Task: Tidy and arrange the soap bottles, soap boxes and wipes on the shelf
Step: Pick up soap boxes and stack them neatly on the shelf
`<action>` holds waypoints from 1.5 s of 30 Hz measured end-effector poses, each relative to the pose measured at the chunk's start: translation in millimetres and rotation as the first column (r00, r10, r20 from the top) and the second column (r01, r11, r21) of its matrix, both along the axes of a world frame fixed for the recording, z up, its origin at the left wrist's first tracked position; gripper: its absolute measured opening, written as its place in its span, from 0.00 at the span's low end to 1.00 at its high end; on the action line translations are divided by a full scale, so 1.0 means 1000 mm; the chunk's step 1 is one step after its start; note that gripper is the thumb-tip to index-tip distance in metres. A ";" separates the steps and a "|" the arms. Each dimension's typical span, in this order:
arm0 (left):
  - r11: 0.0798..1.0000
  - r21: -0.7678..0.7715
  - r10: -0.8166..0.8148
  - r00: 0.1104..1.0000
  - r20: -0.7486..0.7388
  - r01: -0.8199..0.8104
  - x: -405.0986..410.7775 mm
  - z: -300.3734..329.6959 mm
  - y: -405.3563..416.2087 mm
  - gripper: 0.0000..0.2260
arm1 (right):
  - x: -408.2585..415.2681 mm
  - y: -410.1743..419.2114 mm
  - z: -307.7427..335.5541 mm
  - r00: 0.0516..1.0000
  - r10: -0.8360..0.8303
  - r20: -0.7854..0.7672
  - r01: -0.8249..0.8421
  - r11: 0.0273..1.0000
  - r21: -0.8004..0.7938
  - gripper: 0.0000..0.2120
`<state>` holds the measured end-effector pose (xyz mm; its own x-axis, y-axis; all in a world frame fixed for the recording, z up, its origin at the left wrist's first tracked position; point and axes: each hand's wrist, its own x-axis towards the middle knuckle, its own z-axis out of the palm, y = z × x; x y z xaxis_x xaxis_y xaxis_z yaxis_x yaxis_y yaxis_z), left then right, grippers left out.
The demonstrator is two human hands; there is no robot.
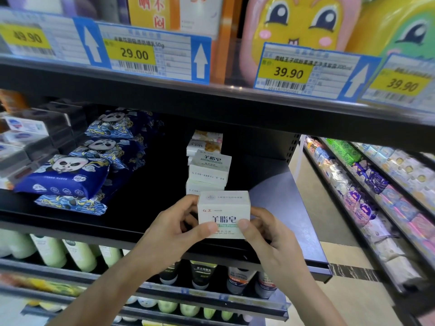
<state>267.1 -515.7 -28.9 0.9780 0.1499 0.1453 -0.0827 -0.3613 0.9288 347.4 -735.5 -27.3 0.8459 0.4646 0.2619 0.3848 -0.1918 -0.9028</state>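
Shelving unit: dark metal shelf [277,198] at chest height, its deck running back into shadow; a second board above it carries a strip of price labels [134,52], blue-edged with yellow price fields and white arrows.
Side aisle: to the right, a long rack [367,203] of soft packs in purple, blue, pink and green, receding upward in the view.
Upper goods: yellow cartoon-faced bottle [303,22] in a pink surround, standing behind the label strip, with a green one partly visible just beside it at the right edge.
Lower goods: pale green bottles [80,255] lying in a row under the left part of the shelf; dark and white tubes [202,274] standing cap-down below the hands.
Wipes: blue panda-print wipe packs [68,177] on the left of the shelf, stacked flat and stepped back toward the rear wall.
Boxed stock: white soap boxes [209,170] piled in a column mid-shelf, upper ones slightly askew; two patterned boxes sit farther back.
Held item: one white soap box [223,208], printed face toward the camera, raised at the shelf's front edge, just in front of the column.
Left hand [174,229]: curled round the box's left side, thumb pressed on its front face.
Right hand [266,234]: grips the right side, thumb on the front lower corner.
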 end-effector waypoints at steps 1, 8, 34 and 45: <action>1.000 -0.006 0.003 1.000 -0.001 -0.003 0.000 0.000 0.000 0.17 | 0.000 0.000 0.001 1.000 -0.003 0.006 0.003 1.000 -0.005 0.16; 0.997 -0.071 0.026 1.000 0.012 -0.025 0.003 -0.002 0.000 0.14 | 0.000 0.001 -0.009 0.994 -0.040 0.100 0.045 0.998 -0.052 0.24; 0.990 -0.077 0.111 0.991 -0.080 -0.117 0.006 0.010 -0.014 0.22 | 0.012 -0.002 -0.003 0.940 0.073 0.332 -0.019 0.986 -0.164 0.39; 0.846 0.363 0.275 0.903 0.331 -0.391 0.011 0.006 -0.019 0.16 | 0.062 -0.040 0.011 0.957 -0.093 0.274 0.163 0.955 -0.246 0.35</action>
